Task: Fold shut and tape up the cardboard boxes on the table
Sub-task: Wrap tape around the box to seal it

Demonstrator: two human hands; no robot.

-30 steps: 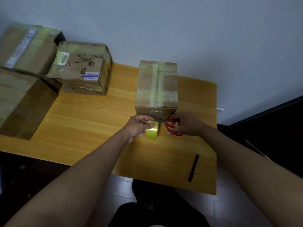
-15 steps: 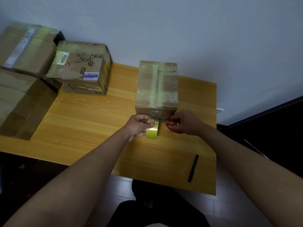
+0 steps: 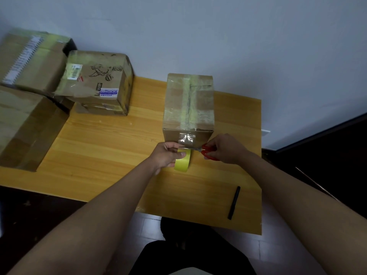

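Observation:
A closed cardboard box (image 3: 189, 102) stands on the wooden table (image 3: 111, 147), its top seam covered by clear tape that runs down the near face. My left hand (image 3: 167, 155) grips a yellow tape roll (image 3: 182, 161) just below that face, with the strip still joined to the box. My right hand (image 3: 224, 148) grips red-handled scissors (image 3: 208, 152), whose blades lie across the strip between roll and box.
A taped box with a drawing and labels (image 3: 97, 90) sits at the table's back left. Two larger boxes (image 3: 29, 62) (image 3: 21, 126) stand to its left. A black marker (image 3: 234, 202) lies near the front right edge. A white wall rises behind.
The scissor handles have closed a little in my right hand. The tape roll and my left hand have barely shifted.

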